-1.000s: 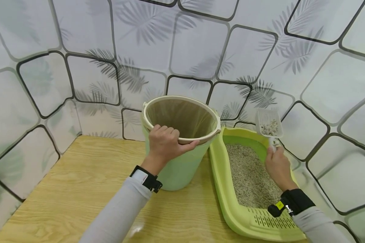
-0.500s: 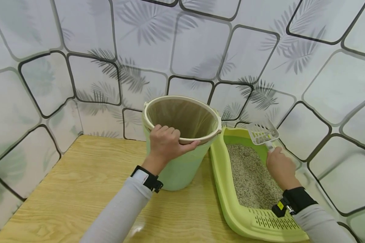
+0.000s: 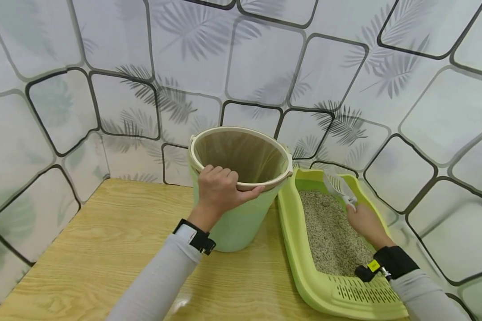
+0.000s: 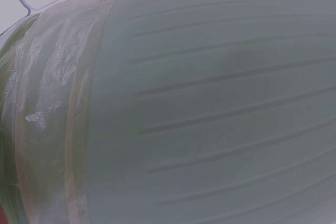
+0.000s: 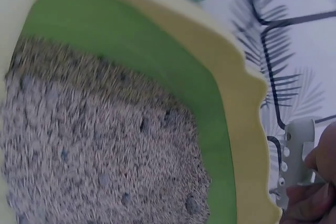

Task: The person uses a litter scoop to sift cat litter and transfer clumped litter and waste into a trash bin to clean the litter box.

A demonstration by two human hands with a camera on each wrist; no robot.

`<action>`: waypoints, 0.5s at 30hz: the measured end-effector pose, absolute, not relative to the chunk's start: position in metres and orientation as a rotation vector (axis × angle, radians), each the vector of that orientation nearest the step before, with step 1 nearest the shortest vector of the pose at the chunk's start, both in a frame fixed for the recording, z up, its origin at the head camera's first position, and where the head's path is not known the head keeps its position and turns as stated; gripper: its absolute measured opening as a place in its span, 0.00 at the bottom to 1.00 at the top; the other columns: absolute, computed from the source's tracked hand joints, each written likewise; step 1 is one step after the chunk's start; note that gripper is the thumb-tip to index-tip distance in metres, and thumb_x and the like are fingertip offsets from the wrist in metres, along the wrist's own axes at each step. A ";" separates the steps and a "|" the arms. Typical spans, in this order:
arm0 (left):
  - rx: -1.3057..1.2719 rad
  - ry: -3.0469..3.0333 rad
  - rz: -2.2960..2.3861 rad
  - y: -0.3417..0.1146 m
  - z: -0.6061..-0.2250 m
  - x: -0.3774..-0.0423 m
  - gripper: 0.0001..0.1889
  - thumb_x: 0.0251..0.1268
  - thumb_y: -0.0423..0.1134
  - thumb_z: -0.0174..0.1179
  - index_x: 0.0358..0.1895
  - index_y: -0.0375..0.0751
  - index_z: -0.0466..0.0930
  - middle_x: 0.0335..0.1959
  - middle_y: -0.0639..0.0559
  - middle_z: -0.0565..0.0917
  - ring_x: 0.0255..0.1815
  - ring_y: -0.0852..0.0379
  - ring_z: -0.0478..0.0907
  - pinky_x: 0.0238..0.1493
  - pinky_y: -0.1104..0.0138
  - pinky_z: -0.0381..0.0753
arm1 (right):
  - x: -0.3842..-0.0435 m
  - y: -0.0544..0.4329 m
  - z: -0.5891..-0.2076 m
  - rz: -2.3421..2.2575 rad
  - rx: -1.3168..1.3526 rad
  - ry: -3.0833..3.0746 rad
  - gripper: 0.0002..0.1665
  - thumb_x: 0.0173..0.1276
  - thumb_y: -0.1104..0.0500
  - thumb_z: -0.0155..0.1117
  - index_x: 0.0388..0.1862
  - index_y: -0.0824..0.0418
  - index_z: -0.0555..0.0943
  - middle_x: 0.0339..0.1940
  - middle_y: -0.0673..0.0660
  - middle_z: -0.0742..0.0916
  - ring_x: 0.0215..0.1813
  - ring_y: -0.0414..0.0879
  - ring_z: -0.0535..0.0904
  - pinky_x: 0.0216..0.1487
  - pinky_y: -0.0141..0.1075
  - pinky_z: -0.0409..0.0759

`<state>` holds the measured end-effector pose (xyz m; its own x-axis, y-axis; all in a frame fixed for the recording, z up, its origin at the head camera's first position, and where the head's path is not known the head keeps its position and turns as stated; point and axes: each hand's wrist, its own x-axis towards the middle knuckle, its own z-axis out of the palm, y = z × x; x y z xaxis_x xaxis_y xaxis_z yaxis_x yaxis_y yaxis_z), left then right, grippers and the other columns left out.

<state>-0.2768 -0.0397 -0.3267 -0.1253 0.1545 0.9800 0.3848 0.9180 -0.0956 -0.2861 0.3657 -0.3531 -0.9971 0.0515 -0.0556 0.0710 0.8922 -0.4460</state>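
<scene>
- Left hand (image 3: 218,187), curled, grips the bin (image 3: 241,223).
- Right hand (image 3: 366,222) clasps the scoop (image 3: 340,189) near the tray (image 3: 295,236).
- Too hard a pull from the left could tip the bin.

"What's worn on the right?"
"A wide black fabric wristband (image 3: 400,262). At its left edge: a small yellow label (image 3: 373,266), a silver metal fitting (image 3: 384,272), a black plastic housing (image 3: 363,273). Below it, a pale grey sleeve (image 3: 423,292)."
"And well left of it?"
"Another pale grey sleeve (image 3: 156,278), a black strap with a white panel (image 3: 185,232) and a black block (image 3: 204,244)."
</scene>
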 end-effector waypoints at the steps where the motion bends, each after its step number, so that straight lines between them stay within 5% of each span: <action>1: -0.414 -1.703 -0.206 -0.040 -0.326 -0.276 0.38 0.48 0.75 0.54 0.03 0.47 0.55 0.03 0.56 0.57 0.06 0.57 0.55 0.17 0.65 0.56 | -0.286 0.366 -0.353 -0.800 0.118 2.955 0.28 0.78 0.47 0.30 0.18 0.56 0.62 0.12 0.48 0.64 0.14 0.42 0.59 0.19 0.38 0.65; 13: -0.411 -1.706 -0.205 -0.040 -0.328 -0.276 0.39 0.50 0.75 0.52 0.03 0.47 0.55 0.03 0.56 0.57 0.06 0.57 0.55 0.17 0.64 0.56 | -0.292 0.374 -0.357 -1.317 0.222 2.593 0.26 0.79 0.44 0.31 0.45 0.63 0.70 0.14 0.43 0.62 0.15 0.36 0.55 0.21 0.34 0.63; 15: -0.411 -1.699 -0.205 -0.040 -0.328 -0.277 0.39 0.49 0.75 0.52 0.03 0.47 0.55 0.03 0.56 0.57 0.06 0.57 0.55 0.17 0.65 0.56 | -0.292 0.374 -0.357 -1.190 0.203 2.681 0.27 0.79 0.43 0.29 0.40 0.62 0.70 0.14 0.44 0.63 0.15 0.37 0.56 0.21 0.35 0.63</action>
